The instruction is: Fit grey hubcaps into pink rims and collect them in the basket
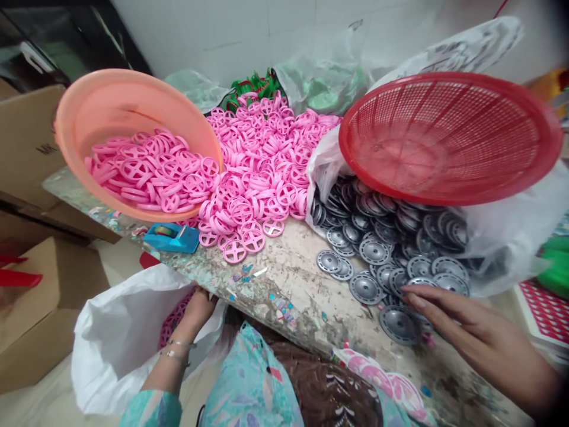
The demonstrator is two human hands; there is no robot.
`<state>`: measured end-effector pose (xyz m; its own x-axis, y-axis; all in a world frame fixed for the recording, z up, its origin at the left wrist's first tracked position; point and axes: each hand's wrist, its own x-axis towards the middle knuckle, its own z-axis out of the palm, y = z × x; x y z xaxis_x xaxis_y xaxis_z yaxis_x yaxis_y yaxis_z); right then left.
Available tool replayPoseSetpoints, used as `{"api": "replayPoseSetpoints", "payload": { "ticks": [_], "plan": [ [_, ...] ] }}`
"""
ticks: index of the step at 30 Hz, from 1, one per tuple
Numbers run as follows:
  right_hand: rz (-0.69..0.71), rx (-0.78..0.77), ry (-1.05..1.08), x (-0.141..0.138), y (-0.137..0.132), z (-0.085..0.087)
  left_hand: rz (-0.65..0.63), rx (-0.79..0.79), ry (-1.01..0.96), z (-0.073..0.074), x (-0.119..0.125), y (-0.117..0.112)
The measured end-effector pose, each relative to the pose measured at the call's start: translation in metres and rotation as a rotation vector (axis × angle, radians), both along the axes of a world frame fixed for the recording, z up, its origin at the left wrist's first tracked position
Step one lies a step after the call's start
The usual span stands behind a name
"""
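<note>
My left hand (195, 311) reaches below the table edge into a white plastic bag (118, 332) that holds pink wheel rings; its fingers are hidden inside. My right hand (462, 329) lies over the table with fingers stretched flat, their tips touching grey hubcap discs (368, 287) spilled from a clear bag (502, 237). A large heap of pink wheel rings (262, 172) covers the table's middle. More pink rings fill a tilted peach bowl (133, 142) at the left.
A red mesh basket (448, 133) rests on the disc bag at right. A blue tape dispenser (171, 237) sits near the worn table edge (275, 302). Cardboard boxes (31, 320) stand at left. Green parts and plastic bags (324, 83) lie by the wall.
</note>
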<state>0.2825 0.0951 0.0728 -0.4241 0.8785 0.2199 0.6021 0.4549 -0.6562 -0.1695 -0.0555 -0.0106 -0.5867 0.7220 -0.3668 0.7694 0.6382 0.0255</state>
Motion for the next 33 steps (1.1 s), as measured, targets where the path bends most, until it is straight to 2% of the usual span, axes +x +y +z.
{"api": "replayPoseSetpoints", "payload": {
  "ticks": [3,6,8,10,12,14,17,19,22,25,28,31,33],
  "plan": [
    [0.034,-0.004,-0.046,-0.006,-0.001,0.0,-0.062,-0.132,-0.065,0.014,0.007,-0.021],
    [0.046,-0.024,-0.085,-0.015,-0.004,0.001,-0.11,-0.227,-0.081,0.044,0.017,-0.029],
    [0.065,-0.035,-0.114,-0.023,-0.007,0.002,-0.265,-0.203,-0.238,0.07,0.028,-0.021],
    [0.083,-0.038,-0.131,-0.032,-0.008,0.005,-0.418,-0.103,-0.562,0.092,0.046,-0.004],
    [0.095,-0.033,-0.129,-0.039,-0.009,0.011,-0.5,0.027,-0.765,0.104,0.071,0.02],
    [0.101,-0.031,-0.122,-0.043,-0.01,0.017,-0.499,0.233,-0.75,0.101,0.099,0.048],
    [0.111,-0.037,-0.125,-0.044,-0.011,0.025,-0.694,0.466,-0.608,0.079,0.138,0.086],
    [0.12,-0.046,-0.137,-0.043,-0.012,0.028,-0.829,0.523,-0.47,0.061,0.158,0.106],
    [0.112,-0.016,-0.118,-0.041,-0.01,0.03,-0.885,0.512,-0.279,0.045,0.175,0.127],
    [-0.041,0.042,-0.032,-0.038,0.004,0.035,-0.891,0.44,-0.187,0.043,0.18,0.138],
    [-0.239,-0.039,0.127,-0.037,0.022,0.04,-0.92,0.425,-0.16,0.05,0.183,0.142],
    [-0.207,-0.091,0.088,-0.042,0.031,0.036,-0.949,0.424,-0.172,0.055,0.187,0.139],
    [-0.151,0.026,-0.104,-0.048,0.027,0.024,-0.959,0.432,-0.188,0.053,0.189,0.136]
  ]
}}
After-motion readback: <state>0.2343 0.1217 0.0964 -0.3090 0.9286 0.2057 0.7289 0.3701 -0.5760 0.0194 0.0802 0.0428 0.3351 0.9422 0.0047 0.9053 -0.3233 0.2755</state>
